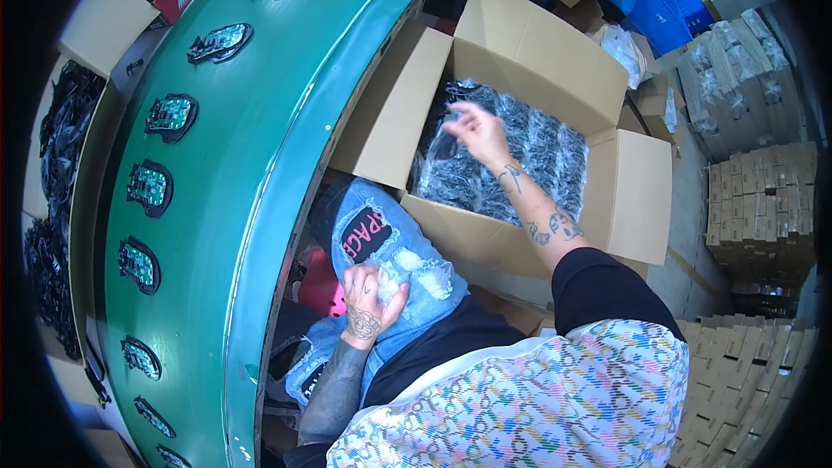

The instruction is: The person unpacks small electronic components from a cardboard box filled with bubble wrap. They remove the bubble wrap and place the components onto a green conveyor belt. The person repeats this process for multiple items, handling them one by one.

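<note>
Right hand (481, 134) above one carton (520, 76) of film-wrapped pieces (542, 134), left hand (369, 303) at the lap

In the head view, the open carton is plain brown cardboard, with three flaps (641, 195) clearly splayed outward. The wrapped pieces fill it in bumpy rows, dark beneath crinkled, glossy clear film; they merge too closely to count. The right hand is over them, toward the carton's left edge and back left corner. Its grip is fairly narrow, fingers loosely bent and parted from the thumb, slightly blurred; one dark piece (444, 149) lies just below the fingertips.

The left hand is above the ripped, pale blue denim (407, 234) of one bent knee. Its grip is curled, thumb alongside; I cannot tell whether the whitish patch by the fingers is film in its hold or frayed cloth.

Along the smooth green worktop (225, 165), ten circuit-board units (171, 115) run in a single curved file from the upper edge to the lower one, the topmost cut off by the picture. Each has a green board in a rounded black shell.

Past the worktop's left edge, one cardboard box (82, 173) holds tangled black cables (65, 121). On the far right, three stacks of cardboard (761, 208) stand one behind another.
</note>
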